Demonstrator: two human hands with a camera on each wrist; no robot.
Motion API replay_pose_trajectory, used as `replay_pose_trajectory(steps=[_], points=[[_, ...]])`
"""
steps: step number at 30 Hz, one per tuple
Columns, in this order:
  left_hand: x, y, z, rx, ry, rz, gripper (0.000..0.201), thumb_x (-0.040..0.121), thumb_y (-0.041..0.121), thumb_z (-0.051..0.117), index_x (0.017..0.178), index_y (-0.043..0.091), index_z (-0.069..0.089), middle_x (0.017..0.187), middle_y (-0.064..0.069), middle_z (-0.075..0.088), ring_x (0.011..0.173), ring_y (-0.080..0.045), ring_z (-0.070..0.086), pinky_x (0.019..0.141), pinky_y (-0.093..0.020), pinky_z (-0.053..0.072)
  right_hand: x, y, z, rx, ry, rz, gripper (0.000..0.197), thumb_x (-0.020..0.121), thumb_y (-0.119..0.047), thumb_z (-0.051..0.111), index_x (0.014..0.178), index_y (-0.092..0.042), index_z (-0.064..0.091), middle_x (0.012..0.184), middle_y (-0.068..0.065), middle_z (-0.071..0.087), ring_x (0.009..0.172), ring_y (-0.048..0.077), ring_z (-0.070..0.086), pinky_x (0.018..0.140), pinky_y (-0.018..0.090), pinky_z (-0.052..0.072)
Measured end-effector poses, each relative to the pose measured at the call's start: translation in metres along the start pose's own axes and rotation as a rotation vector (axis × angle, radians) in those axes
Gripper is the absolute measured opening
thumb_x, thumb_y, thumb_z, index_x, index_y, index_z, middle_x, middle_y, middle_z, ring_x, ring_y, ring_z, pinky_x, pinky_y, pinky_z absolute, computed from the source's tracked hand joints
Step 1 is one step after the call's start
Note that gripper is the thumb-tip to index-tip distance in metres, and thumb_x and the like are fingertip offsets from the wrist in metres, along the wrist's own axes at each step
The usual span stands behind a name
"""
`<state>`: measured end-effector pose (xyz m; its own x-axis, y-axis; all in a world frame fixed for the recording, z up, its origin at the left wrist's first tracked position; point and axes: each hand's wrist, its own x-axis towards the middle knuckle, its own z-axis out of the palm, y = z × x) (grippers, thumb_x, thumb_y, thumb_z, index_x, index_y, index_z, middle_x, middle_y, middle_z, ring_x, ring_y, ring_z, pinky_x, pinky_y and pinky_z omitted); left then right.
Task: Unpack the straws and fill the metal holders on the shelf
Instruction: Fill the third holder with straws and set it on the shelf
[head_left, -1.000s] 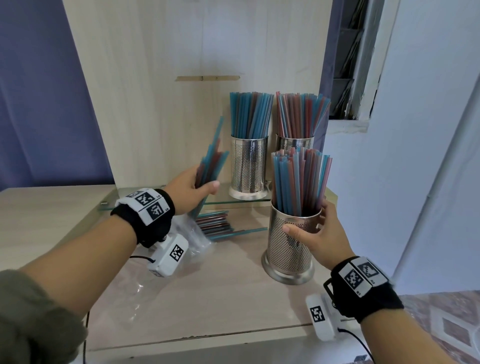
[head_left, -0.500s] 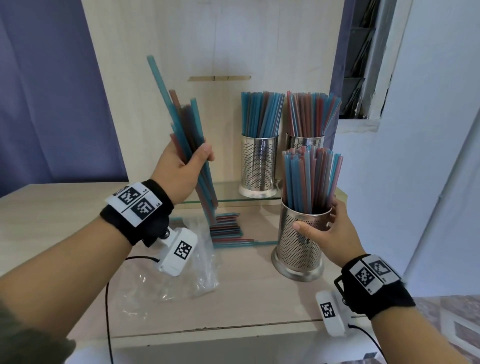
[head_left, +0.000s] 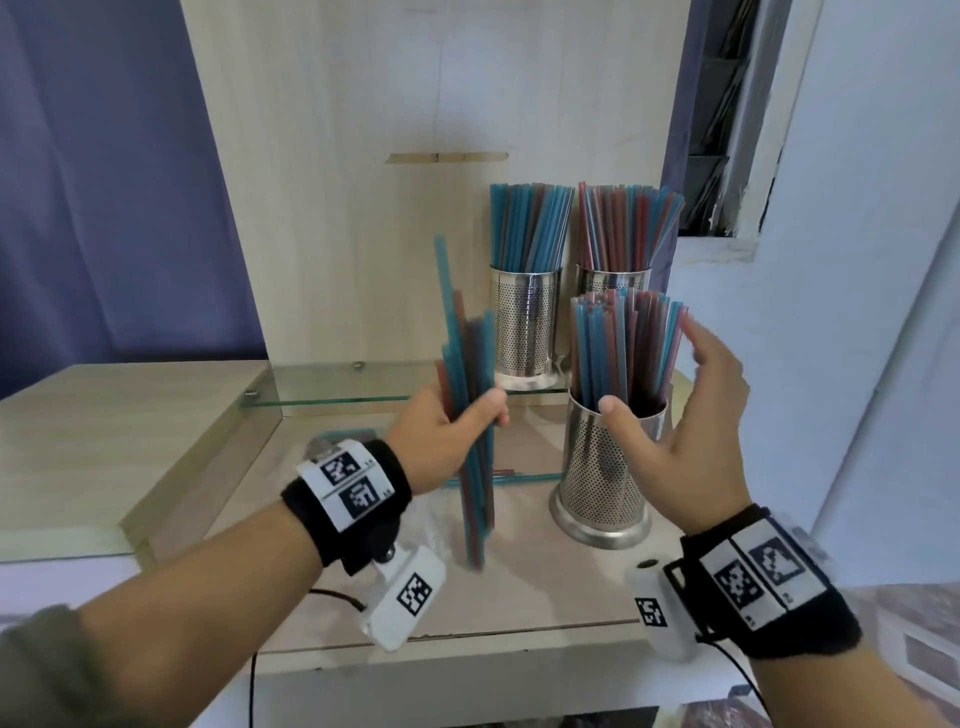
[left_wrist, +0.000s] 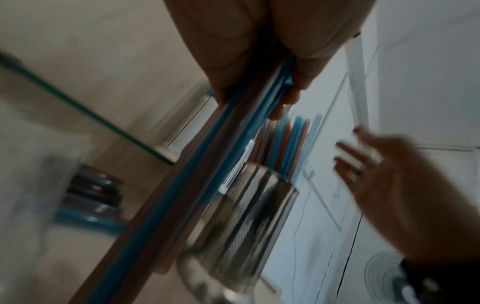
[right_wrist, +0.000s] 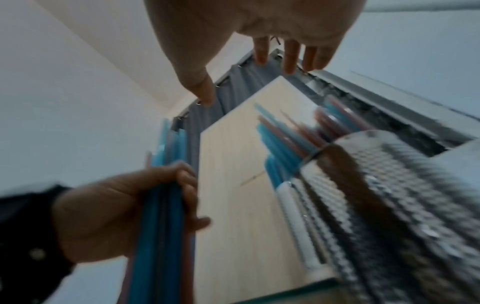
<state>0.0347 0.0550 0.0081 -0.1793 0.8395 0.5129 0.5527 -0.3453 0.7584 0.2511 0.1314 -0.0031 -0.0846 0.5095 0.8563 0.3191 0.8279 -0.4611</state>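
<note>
Standing nearly upright, a bundle of blue and red straws (head_left: 470, 415) is grasped around its middle by the left hand (head_left: 441, 441), thumb wrapped across the front and fingers curled behind; one blue straw sticks up well above the rest. The bundle hangs above the wooden counter (head_left: 519, 587), just left of the near metal holder (head_left: 602, 467), without touching it. That perforated holder stands on the counter and is packed with upright straws. The right hand (head_left: 691, 426) is released, fingers spread and nearly straight, palm facing the holder's right side; the thumb lies close by the rim, though the motion blur hides whether it touches. Farther back, two more full metal holders (head_left: 525, 322) (head_left: 613, 280) stand side by side on the glass shelf (head_left: 337, 387), against the pale wooden back panel (head_left: 363, 182). Behind the left hand, loose straws (head_left: 506, 475) lie flat on the counter under the shelf, beside a crumpled clear plastic bag (head_left: 431, 525). Both wrists carry black bands with printed markers. A blue curtain (head_left: 104, 182) hangs at far left, and a white wall rises at right.
</note>
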Motion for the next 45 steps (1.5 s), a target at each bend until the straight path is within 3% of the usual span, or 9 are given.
replay_pose_trajectory(steps=[6, 11, 14, 17, 22, 26, 32, 41, 45], points=[[-0.013, -0.026, 0.021, 0.003, -0.06, -0.099, 0.01, 0.093, 0.023, 0.06, 0.091, 0.014, 0.065, 0.08, 0.009, 0.07, 0.08, -0.001, 0.066, 0.08, -0.025, 0.051, -0.019, -0.035, 0.016, 0.294, -0.194, -0.079, 0.046, 0.078, -0.024, 0.057, 0.124, -0.02, 0.055, 0.118, -0.005, 0.057, 0.115, 0.008, 0.054, 0.098, 0.033, 0.048], [-0.014, -0.029, 0.023, -0.02, -0.114, -0.102, 0.03, 0.086, 0.045, 0.063, 0.095, 0.017, 0.059, 0.078, 0.012, 0.063, 0.075, -0.005, 0.062, 0.069, -0.022, 0.047, -0.02, -0.031, 0.04, 0.255, -0.463, 0.125, 0.067, 0.079, -0.055, 0.061, 0.138, -0.026, 0.045, 0.131, -0.012, 0.051, 0.124, -0.002, 0.046, 0.107, 0.026, 0.041], [-0.017, -0.022, 0.03, 0.01, -0.15, -0.045, 0.011, 0.089, 0.014, 0.06, 0.09, 0.024, 0.054, 0.07, 0.018, 0.057, 0.069, 0.002, 0.058, 0.064, -0.009, 0.042, -0.006, -0.038, 0.052, 0.227, -0.575, 0.18, 0.072, 0.07, -0.071, 0.062, 0.131, -0.035, 0.05, 0.126, -0.014, 0.051, 0.124, 0.003, 0.046, 0.108, 0.034, 0.039], [-0.022, -0.021, 0.035, -0.013, -0.163, 0.019, 0.043, 0.089, 0.005, 0.062, 0.118, 0.034, 0.049, 0.105, 0.017, 0.062, 0.102, 0.008, 0.059, 0.087, -0.011, 0.047, 0.003, -0.043, 0.067, 0.358, -0.544, 0.305, 0.052, 0.064, -0.063, 0.073, 0.109, -0.042, 0.057, 0.111, -0.012, 0.06, 0.11, 0.008, 0.059, 0.097, 0.032, 0.049], [-0.025, -0.024, 0.021, 0.251, -0.278, -0.016, 0.063, 0.084, 0.035, 0.071, 0.135, 0.017, 0.04, 0.124, 0.01, 0.051, 0.115, -0.005, 0.051, 0.1, -0.019, 0.042, 0.007, -0.043, 0.075, 0.527, -0.374, 0.429, 0.012, 0.089, -0.011, 0.067, 0.089, 0.0, 0.069, 0.079, 0.006, 0.072, 0.073, 0.008, 0.067, 0.078, 0.027, 0.055], [-0.029, -0.05, -0.013, 0.727, -0.452, -0.003, 0.082, 0.071, 0.074, 0.053, 0.132, 0.02, 0.045, 0.131, 0.002, 0.044, 0.121, -0.015, 0.039, 0.105, -0.032, 0.034, 0.014, -0.035, 0.066, 0.531, -0.256, 0.352, 0.018, 0.093, -0.019, 0.064, 0.081, -0.006, 0.061, 0.062, 0.004, 0.064, 0.057, 0.014, 0.061, 0.062, 0.025, 0.052], [-0.03, -0.08, -0.052, 1.024, -0.715, -0.344, 0.06, 0.082, 0.063, 0.06, 0.129, 0.028, 0.047, 0.138, 0.003, 0.043, 0.129, -0.017, 0.039, 0.107, -0.033, 0.035, 0.014, -0.025, 0.069, 0.518, -0.25, 0.375, 0.009, 0.09, -0.016, 0.067, 0.089, -0.012, 0.059, 0.069, 0.002, 0.061, 0.059, 0.009, 0.061, 0.063, 0.023, 0.053], [0.032, -0.067, -0.049, 0.925, -0.486, -0.27, 0.032, 0.082, 0.053, 0.065, 0.103, 0.028, 0.064, 0.11, 0.008, 0.065, 0.097, -0.013, 0.059, 0.085, -0.025, 0.046, 0.009, -0.014, 0.08, 0.435, -0.266, 0.379, 0.015, 0.092, -0.027, 0.064, 0.086, -0.014, 0.059, 0.061, 0.001, 0.061, 0.055, 0.008, 0.057, 0.059, 0.021, 0.05], [0.055, -0.091, -0.032, 1.076, -0.536, -0.276, 0.055, 0.083, 0.055, 0.063, 0.128, 0.024, 0.054, 0.129, 0.002, 0.056, 0.115, -0.02, 0.055, 0.096, -0.03, 0.043, 0.01, -0.011, 0.084, 0.434, -0.271, 0.386, 0.016, 0.094, -0.028, 0.062, 0.088, -0.014, 0.056, 0.06, 0.0, 0.059, 0.053, 0.006, 0.054, 0.059, 0.021, 0.047]])
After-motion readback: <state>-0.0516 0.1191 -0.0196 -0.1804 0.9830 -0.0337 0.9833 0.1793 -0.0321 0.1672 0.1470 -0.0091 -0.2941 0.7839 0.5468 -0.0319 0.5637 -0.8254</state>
